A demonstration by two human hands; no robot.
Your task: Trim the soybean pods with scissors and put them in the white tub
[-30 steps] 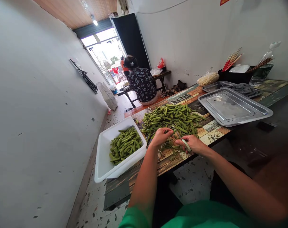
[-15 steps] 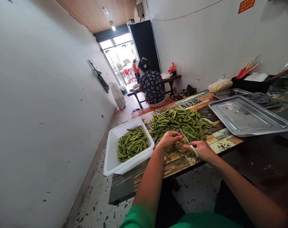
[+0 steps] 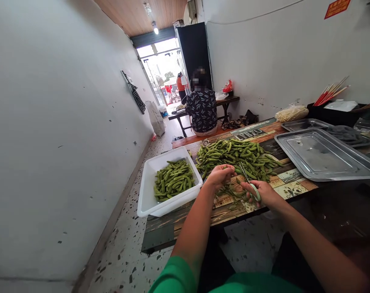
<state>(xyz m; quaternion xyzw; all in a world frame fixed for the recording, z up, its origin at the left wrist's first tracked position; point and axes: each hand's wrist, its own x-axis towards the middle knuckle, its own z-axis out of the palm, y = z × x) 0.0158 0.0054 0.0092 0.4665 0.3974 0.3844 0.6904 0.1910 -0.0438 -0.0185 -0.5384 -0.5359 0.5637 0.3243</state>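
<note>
Between the thumb and fingers of my left hand [image 3: 220, 176] is a green bean pod [image 3: 238, 171], its end pointing right. My right hand [image 3: 261, 192] is closed around the pale green handles of a pair of scissors [image 3: 257, 193]. The scissor blades are parted and sit close beside the pod. Behind both hands spreads a heap of edamame pods [image 3: 233, 152] on the patterned table [image 3: 227, 217]. Small trimmed bits lie on the tabletop under my hands. To the left, a white plastic tub [image 3: 146, 185] holds more pods [image 3: 174, 181].
A metal tray [image 3: 322, 156] lies on the right, with a smaller tray behind it. Farther back are a bag of noodles [image 3: 291, 113] and a black box with red-tipped sticks [image 3: 329, 91]. Another person [image 3: 201, 110] sits ahead, back turned, at another table.
The scissor blades have parted and the scissors have turned more upright. A pod now shows in my left hand's fingers. The whole view has shifted slightly.
</note>
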